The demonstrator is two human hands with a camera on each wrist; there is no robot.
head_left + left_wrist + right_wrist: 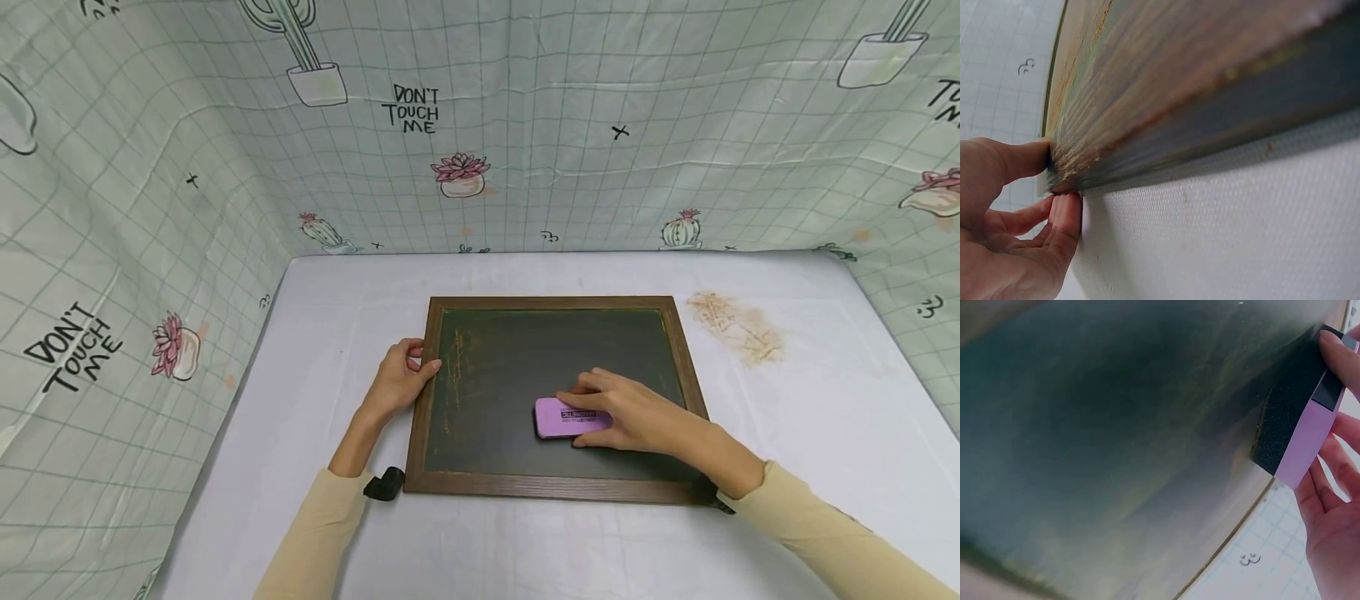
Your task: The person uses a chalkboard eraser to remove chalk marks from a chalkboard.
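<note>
A small chalkboard [495, 350] with a brown wooden frame lies flat on the white table. My left hand [401, 377] grips the frame's left side, the thumb on top and the fingers against its outer edge; the left wrist view shows the thumb and fingertips at the wooden frame [1141, 94]. My right hand [637, 412] holds a purple eraser [558, 418] on the board, right of its middle. In the right wrist view the eraser's black felt [1288, 406] faces the board. Orange-yellow chalk marks [453, 375] streak the board's left part.
Brown dust or a stain [735, 327] marks the white tabletop [345, 317] right of the board. A black strap piece [385, 484] sits at the left cuff, near the board's lower left corner. A patterned curtain [525, 125] hangs around the table's back and sides.
</note>
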